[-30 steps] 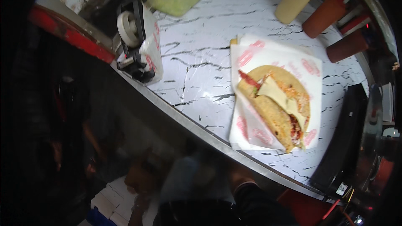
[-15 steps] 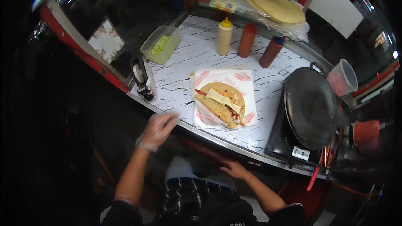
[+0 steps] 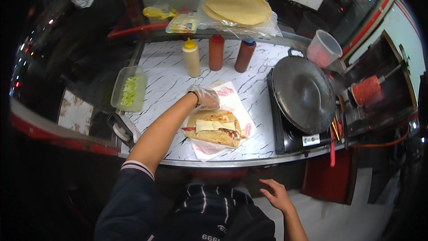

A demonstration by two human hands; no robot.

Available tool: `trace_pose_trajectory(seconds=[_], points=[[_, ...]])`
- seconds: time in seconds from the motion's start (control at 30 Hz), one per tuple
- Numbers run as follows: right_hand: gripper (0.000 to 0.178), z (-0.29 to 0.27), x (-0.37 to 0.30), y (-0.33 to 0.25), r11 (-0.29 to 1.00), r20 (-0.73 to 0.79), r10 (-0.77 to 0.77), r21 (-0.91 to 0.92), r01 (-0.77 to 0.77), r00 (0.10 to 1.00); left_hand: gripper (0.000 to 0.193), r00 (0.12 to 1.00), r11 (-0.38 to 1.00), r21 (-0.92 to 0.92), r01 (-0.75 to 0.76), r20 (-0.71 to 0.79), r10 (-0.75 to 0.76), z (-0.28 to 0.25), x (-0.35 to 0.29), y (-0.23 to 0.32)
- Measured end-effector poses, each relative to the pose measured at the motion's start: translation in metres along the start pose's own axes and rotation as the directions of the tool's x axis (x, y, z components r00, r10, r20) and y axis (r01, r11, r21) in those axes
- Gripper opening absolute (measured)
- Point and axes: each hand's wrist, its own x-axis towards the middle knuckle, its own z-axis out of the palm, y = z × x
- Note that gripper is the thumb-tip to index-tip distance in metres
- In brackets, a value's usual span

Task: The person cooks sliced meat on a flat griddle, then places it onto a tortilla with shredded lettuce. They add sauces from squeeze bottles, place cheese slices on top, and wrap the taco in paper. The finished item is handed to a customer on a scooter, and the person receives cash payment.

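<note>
A folded flatbread [image 3: 192, 120] lies on white printed paper sheets [image 3: 243, 107] on the counter. Cheese slices [image 3: 206, 126] cover its middle, over a reddish filling that shows at the ends. My left hand [image 3: 207, 98], in a clear plastic glove, reaches across to the flatbread's far side, low over the paper. Its fingers point down and are mostly hidden, so their grip does not show. In front of the counter, my bare right hand [image 3: 277, 195] hangs with thumb and fingers apart, holding nothing.
Behind the paper stand a cream bottle [image 3: 191, 59], a red bottle [image 3: 216, 53] and a dark red bottle [image 3: 245, 56]. A tub of shredded lettuce [image 3: 129, 91] and tape dispenser [image 3: 120, 130] sit left. Right is a griddle pan [image 3: 303, 96] on a stove. Flatbreads [image 3: 238, 8] lie behind.
My left hand has moved from in front of the counter's edge to the flatbread's far side. My right hand stays off the counter, its fingers now spread. The view has shifted.
</note>
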Motion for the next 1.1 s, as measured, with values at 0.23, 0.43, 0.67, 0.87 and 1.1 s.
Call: trace_pose_trajectory(seconds=[0.23,0.43,0.67,0.87,1.1], points=[[0.032,0.055,0.054,-0.029,0.856,-0.165,-0.427,-0.391,0.339,0.889,0.029,0.951,0.794,-0.567,-0.221,-0.306,0.047,0.028,-0.042,0.000],[0.034,0.089,0.134,-0.037,0.459,-0.043,-0.756,-0.746,0.482,0.653,0.016,0.789,0.901,-0.285,-0.327,-0.606,0.095,0.066,-0.077,0.040],[0.028,0.095,0.178,-0.036,0.422,-0.017,-0.818,-0.696,0.581,0.575,0.021,0.469,0.953,-0.005,-0.302,-0.871,0.145,0.113,-0.107,0.081],[0.019,0.099,0.195,-0.035,0.493,-0.122,-0.832,-0.609,0.621,0.541,0.028,0.657,0.950,-0.176,-0.258,-0.753,0.039,0.132,-0.131,0.082],[0.025,0.086,0.203,-0.054,0.584,-0.129,-0.764,-0.554,0.592,0.633,0.039,0.470,0.964,0.033,-0.265,-0.868,0.159,0.159,-0.124,0.071]])
